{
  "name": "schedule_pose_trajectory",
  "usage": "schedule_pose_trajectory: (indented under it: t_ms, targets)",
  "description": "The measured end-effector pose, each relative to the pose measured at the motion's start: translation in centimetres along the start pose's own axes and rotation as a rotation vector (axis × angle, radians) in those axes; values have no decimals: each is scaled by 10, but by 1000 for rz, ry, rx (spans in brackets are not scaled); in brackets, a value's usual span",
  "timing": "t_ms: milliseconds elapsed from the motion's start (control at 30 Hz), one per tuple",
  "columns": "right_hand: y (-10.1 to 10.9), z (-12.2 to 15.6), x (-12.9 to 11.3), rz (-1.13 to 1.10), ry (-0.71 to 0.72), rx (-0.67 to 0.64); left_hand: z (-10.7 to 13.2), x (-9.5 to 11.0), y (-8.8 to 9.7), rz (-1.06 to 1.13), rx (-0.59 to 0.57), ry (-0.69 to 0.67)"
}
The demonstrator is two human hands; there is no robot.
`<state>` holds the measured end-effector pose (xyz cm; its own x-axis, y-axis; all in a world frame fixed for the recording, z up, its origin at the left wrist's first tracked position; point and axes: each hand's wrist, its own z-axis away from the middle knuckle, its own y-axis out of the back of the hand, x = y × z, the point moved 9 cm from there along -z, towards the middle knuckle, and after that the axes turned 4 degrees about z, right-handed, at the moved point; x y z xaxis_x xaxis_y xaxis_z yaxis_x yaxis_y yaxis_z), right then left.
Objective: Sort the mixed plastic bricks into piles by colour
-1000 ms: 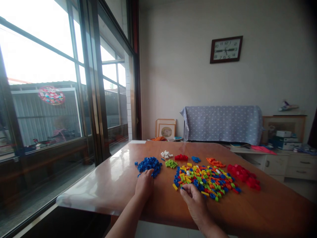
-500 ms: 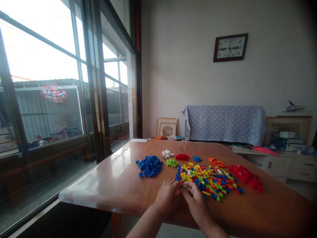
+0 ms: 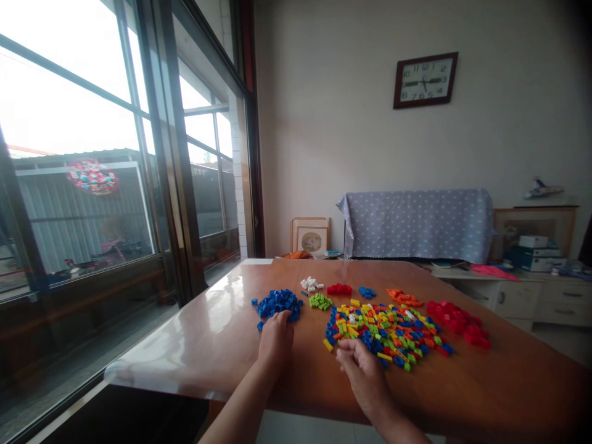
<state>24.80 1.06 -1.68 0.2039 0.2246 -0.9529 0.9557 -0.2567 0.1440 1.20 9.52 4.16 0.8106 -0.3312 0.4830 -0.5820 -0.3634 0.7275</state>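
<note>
A big heap of mixed coloured bricks [image 3: 388,330] lies in the middle of the brown table [image 3: 222,345]. Left of it sits a pile of blue bricks [image 3: 277,303]. My left hand [image 3: 276,336] rests at the near edge of that blue pile, fingers curled down; what it holds is hidden. My right hand [image 3: 361,367] is at the near left edge of the mixed heap with its fingers pinched together; I cannot make out what is in them. A loose yellow brick [image 3: 327,345] lies between my hands.
Small sorted groups lie behind the heap: white [image 3: 311,284], green [image 3: 320,301], red [image 3: 339,289], blue [image 3: 367,291], orange [image 3: 403,298]. A larger red pile [image 3: 457,317] is at the right. Large windows [image 3: 92,154] stand at the left, a covered sofa [image 3: 416,225] and a cabinet [image 3: 531,296] behind the table.
My left hand went from the blue pile to meet the right hand at the mixed heap, then returned to the blue pile. My right hand stayed at the heap's near edge.
</note>
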Motion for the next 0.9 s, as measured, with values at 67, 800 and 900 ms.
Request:
schedule_pose_trajectory:
  t_ms: [67, 800, 900]
  targets:
    - [-2, 0, 0, 7, 1, -12, -9, -21, 4, -69, 7, 63]
    - [-1, 2, -10, 26, 18, -19, -18, -34, 6, -128, 66, 77]
    - [-2, 2, -13, 5, 21, -14, -8, -10, 10, -111, 69, 53]
